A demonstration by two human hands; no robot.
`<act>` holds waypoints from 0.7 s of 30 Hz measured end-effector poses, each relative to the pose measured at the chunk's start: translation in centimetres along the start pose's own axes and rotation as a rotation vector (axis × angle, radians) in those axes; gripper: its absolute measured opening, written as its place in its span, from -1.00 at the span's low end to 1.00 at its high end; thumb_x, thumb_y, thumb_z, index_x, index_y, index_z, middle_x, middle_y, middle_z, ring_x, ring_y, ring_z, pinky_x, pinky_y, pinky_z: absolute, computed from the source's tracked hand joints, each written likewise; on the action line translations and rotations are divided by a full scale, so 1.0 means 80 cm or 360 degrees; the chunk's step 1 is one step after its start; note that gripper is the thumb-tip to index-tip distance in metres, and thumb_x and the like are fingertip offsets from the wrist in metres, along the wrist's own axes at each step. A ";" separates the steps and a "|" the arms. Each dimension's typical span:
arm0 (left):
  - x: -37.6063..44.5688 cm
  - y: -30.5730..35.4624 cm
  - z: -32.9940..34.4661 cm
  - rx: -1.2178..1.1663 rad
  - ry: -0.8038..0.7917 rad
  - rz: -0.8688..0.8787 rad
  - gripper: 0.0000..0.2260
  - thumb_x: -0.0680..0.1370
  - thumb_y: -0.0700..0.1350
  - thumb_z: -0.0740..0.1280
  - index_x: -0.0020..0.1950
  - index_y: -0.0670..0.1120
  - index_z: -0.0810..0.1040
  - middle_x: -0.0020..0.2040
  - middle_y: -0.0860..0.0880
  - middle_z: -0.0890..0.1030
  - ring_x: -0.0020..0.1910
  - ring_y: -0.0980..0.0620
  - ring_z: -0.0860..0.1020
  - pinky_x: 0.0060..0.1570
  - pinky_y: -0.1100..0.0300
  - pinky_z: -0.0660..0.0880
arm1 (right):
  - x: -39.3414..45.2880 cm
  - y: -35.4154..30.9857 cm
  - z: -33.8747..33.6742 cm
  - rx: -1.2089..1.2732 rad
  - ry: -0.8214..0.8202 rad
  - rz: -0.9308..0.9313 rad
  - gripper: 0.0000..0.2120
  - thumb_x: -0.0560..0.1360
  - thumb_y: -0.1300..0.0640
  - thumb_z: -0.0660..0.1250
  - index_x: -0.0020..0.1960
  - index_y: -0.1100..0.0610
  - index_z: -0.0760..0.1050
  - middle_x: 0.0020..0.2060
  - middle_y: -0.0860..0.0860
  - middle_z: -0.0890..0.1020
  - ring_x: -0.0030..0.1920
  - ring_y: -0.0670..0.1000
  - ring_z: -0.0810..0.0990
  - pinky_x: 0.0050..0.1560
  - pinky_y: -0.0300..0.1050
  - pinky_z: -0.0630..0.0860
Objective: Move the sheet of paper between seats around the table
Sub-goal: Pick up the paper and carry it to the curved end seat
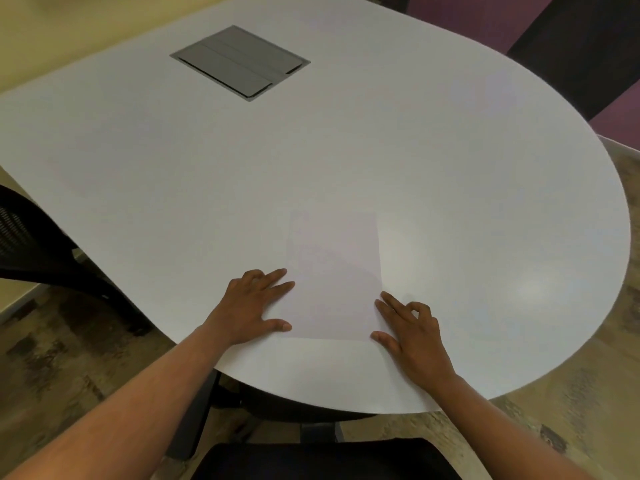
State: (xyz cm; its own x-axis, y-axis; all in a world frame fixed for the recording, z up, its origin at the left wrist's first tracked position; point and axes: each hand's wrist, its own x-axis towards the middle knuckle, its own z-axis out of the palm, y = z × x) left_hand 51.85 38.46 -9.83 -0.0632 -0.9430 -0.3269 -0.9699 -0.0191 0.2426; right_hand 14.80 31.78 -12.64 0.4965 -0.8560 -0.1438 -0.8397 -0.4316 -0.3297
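Note:
A white sheet of paper (334,275) lies flat on the white table (346,150), close to the near edge. My left hand (254,301) rests flat at the sheet's left edge, fingers spread, fingertips and thumb touching the paper. My right hand (410,327) lies flat at the sheet's lower right corner, fingers apart, fingertips on its right edge. Neither hand grips the sheet.
A grey cable hatch (240,62) is set into the far part of the table. A black mesh chair (24,237) stands at the left, a dark seat (325,460) just below me, and a dark chair (585,53) at the far right.

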 end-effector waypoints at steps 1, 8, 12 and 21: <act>0.000 0.000 -0.001 0.0007 -0.0004 0.0000 -0.14 0.41 0.58 0.08 0.68 0.29 0.13 0.72 0.24 0.04 0.63 -0.04 0.13 0.53 -0.08 0.17 | -0.001 0.000 0.000 -0.0005 -0.0001 -0.0005 -0.31 0.59 -0.43 -0.02 0.63 -0.16 0.26 0.62 -0.33 0.16 0.40 -0.03 0.24 0.31 -0.07 0.23; -0.002 0.006 -0.006 0.0070 -0.0029 -0.0007 -0.08 0.37 0.62 -0.02 0.69 0.28 0.11 0.73 0.20 0.04 0.64 -0.10 0.14 0.52 -0.12 0.20 | -0.001 -0.002 -0.005 -0.0028 -0.0020 -0.0013 -0.32 0.60 -0.41 0.04 0.63 -0.15 0.28 0.64 -0.26 0.21 0.40 0.02 0.25 0.31 0.02 0.32; -0.005 0.005 -0.010 0.0122 -0.0087 0.0034 -0.05 0.38 0.65 0.01 0.70 0.27 0.05 0.74 0.18 0.01 0.65 -0.13 0.11 0.54 -0.15 0.19 | 0.001 0.002 -0.006 0.0030 -0.0051 -0.0001 -0.40 0.63 -0.31 0.21 0.61 -0.15 0.31 0.63 -0.23 0.26 0.39 0.09 0.27 0.34 0.13 0.36; -0.009 -0.001 -0.012 0.0106 -0.0063 0.0082 -0.06 0.38 0.63 0.03 0.70 0.25 0.11 0.73 0.19 0.05 0.63 -0.12 0.15 0.52 -0.18 0.26 | 0.011 0.018 -0.013 0.0212 -0.0145 -0.0052 -0.42 0.61 -0.25 0.32 0.59 -0.16 0.36 0.62 -0.21 0.29 0.42 0.17 0.27 0.44 0.05 0.31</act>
State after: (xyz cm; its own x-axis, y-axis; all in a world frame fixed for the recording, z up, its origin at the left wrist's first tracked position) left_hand 52.23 38.82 -8.71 -0.1214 -0.9283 -0.3515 -0.9786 0.0526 0.1990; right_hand 13.82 30.13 -12.27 0.5460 -0.8101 -0.2134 -0.7891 -0.4119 -0.4557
